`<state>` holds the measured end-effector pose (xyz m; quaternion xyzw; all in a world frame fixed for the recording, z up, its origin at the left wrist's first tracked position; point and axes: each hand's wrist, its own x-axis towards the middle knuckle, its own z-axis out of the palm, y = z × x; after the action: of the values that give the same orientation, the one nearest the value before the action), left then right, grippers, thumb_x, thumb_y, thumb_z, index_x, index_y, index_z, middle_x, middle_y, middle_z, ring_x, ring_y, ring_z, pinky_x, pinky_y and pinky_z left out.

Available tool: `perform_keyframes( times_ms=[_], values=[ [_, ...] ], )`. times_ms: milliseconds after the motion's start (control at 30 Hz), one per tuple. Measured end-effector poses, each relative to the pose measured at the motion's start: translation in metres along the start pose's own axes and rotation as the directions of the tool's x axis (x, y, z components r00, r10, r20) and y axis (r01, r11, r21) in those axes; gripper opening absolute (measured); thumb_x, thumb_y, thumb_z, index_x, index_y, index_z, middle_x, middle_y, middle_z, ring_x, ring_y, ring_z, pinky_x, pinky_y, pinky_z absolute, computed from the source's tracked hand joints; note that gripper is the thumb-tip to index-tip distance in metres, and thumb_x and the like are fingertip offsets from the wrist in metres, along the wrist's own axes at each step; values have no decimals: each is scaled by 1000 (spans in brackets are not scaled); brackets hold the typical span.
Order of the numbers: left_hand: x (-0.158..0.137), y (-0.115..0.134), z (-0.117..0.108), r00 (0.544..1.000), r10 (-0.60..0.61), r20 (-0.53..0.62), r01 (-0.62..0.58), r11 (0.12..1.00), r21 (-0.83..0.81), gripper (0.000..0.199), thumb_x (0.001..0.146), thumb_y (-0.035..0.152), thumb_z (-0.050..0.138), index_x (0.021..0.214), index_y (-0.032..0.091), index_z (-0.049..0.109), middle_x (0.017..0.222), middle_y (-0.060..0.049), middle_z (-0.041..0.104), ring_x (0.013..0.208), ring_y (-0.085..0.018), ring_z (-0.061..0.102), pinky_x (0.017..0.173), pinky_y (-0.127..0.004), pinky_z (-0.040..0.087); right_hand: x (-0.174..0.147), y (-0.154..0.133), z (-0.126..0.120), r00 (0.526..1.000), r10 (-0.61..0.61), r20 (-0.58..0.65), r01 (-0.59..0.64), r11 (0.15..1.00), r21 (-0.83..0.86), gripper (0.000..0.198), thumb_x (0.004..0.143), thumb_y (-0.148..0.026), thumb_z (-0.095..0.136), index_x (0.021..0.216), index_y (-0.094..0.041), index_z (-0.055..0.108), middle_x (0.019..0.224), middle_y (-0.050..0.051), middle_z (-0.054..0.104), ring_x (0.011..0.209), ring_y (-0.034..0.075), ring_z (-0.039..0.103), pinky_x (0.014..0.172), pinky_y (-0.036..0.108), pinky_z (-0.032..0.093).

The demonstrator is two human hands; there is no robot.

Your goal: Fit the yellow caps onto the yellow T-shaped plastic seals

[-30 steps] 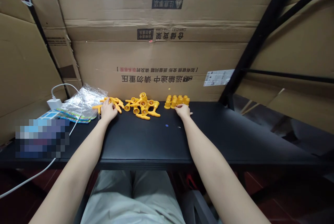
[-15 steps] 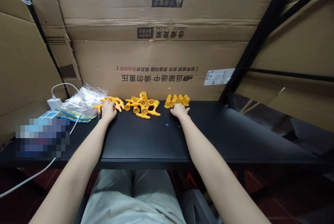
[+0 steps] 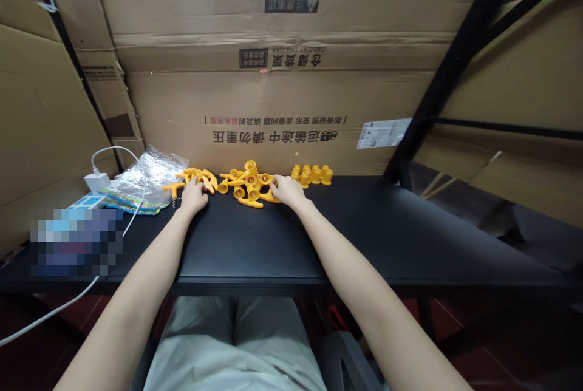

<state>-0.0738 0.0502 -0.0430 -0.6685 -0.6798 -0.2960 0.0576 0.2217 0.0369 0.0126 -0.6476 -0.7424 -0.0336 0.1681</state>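
My left hand (image 3: 195, 195) rests at the near edge of a heap of yellow T-shaped corkscrew handles (image 3: 200, 175), thumb apart from the other fingers, fingertips partly hidden. Below one handle, a metal spiral (image 3: 173, 203) sticks out. In the centre lies a loose pile of yellow corkscrews (image 3: 250, 180) with bell-shaped cups, several with their open ends toward me. At this pile's right side, my right hand (image 3: 289, 190) pinches a corkscrew handle (image 3: 270, 197), largely covered by the fingers. Right of it, several yellow cups (image 3: 315, 175) stand upright in rows.
A black shelf top (image 3: 255, 245) carries everything. To the left are clear plastic wrapping (image 3: 146, 175), a white charger (image 3: 97, 182) with its cable and a blurred-out object (image 3: 75, 242). Cardboard (image 3: 273, 93) closes off the back; a black metal post (image 3: 437, 81) slants at the right.
My right hand has moved left from the standing cups to the right side of the central pile. My left hand has drawn back slightly toward me and to the right.
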Motion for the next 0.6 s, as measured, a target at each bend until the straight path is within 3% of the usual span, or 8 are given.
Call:
perform_keyframes(
  times_ms=[100, 267, 533, 600],
  values=[
    [-1, 4, -3, 1000, 2, -9, -2, 999, 49, 11, 72, 16, 55, 79, 18, 64, 135, -15, 51, 131, -32, 41, 107, -47, 38, 2, 3, 10, 992, -53, 119, 50, 998, 25, 35, 88, -20, 45, 116, -23, 66, 116, 9, 68, 103, 24, 64, 84, 31, 47],
    [-2, 8, -6, 999, 10, -48, -7, 998, 63, 11, 73, 17, 54, 79, 18, 63, 133, -13, 53, 131, -29, 41, 106, -47, 38, 11, 13, 24, 959, -129, 251, 111, 990, 84, 37, 85, -14, 50, 118, -22, 66, 122, 7, 66, 109, 21, 62, 86, 27, 47],
    [-3, 13, -11, 998, 18, -55, -17, 1000, 12, 11, 74, 16, 54, 80, 18, 62, 136, -15, 51, 130, -30, 42, 106, -46, 38, 21, 31, 26, 938, -240, 251, 209, 967, 144, 38, 81, -6, 51, 110, -22, 70, 103, 4, 71, 91, 18, 65, 79, 25, 50],
    [-3, 14, -12, 997, 25, -70, -25, 1000, -9, 11, 74, 16, 54, 81, 18, 62, 135, -15, 52, 130, -30, 43, 106, -47, 38, 20, 33, 25, 945, -274, 181, 252, 958, 136, 36, 80, -3, 51, 103, -21, 72, 98, 5, 70, 86, 17, 65, 76, 25, 50]
  ],
)
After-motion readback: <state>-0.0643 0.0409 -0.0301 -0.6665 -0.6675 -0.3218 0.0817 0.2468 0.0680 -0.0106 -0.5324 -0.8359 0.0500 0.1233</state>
